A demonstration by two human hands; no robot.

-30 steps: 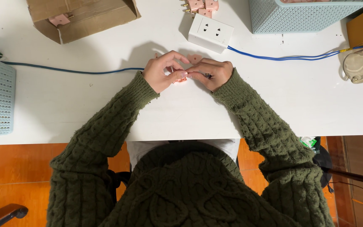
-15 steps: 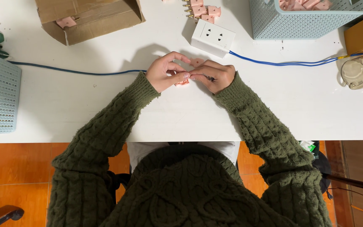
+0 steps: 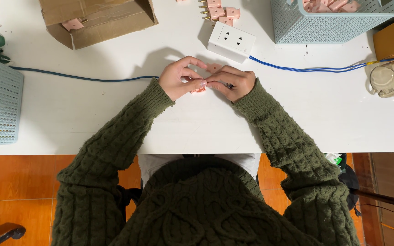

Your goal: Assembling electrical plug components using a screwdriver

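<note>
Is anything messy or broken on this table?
Nothing looks broken or spilled. A few pink plugs lie loose beside the white socket box, outside the mesh basket where more pink ones sit. The left hand and right hand pinch one small pink piece between them.

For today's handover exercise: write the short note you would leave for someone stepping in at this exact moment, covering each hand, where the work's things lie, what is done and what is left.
Left hand: pinching a small pink plug part at the fingertips.
Right hand: fingertips meet the left hand at the same part; a thin dark tool seems to be in it, unclear.
White socket box with blue cable lies just beyond the hands.
Loose pink plugs beyond the socket; more in the teal basket.
Cardboard box far left.
Done: cannot tell. Left: the part in hand is being worked.
</note>
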